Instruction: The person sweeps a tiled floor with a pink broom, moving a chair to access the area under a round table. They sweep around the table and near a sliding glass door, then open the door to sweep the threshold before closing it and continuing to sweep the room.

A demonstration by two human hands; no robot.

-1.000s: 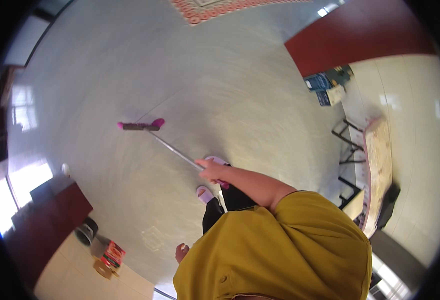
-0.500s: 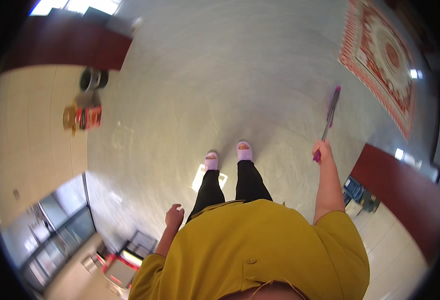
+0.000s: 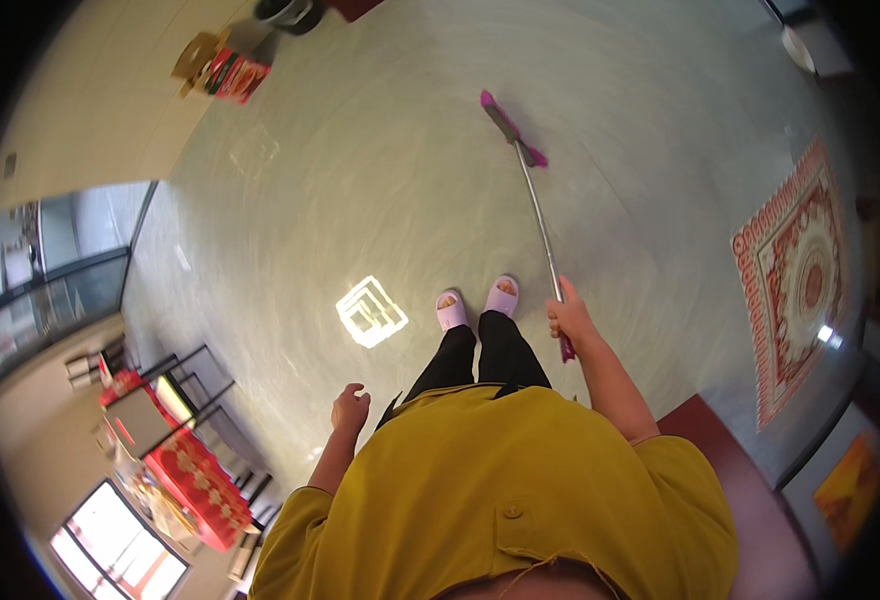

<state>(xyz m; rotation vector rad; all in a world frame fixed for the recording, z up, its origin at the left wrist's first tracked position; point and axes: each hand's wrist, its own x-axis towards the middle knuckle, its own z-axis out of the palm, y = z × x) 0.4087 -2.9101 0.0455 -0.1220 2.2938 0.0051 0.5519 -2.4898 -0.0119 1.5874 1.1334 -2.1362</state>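
The left hand (image 3: 350, 408) hangs loosely half-open, nothing seen in it, well apart from the mop (image 3: 533, 202). The right hand (image 3: 572, 315) is closed around the mop's handle (image 3: 543, 233) just ahead of its pink end (image 3: 567, 350) — the only hand on it. Left of that grip, two slippers (image 3: 452, 313) stand near. The handle runs forward, leaning slightly left, to the head (image 3: 505, 124), which lies aslant across that line on the floor (image 3: 380, 170). Floor spreads to either side of the head — rug (image 3: 795, 290) well off to the right, red package (image 3: 236, 77) far left by the wall (image 3: 90, 85)
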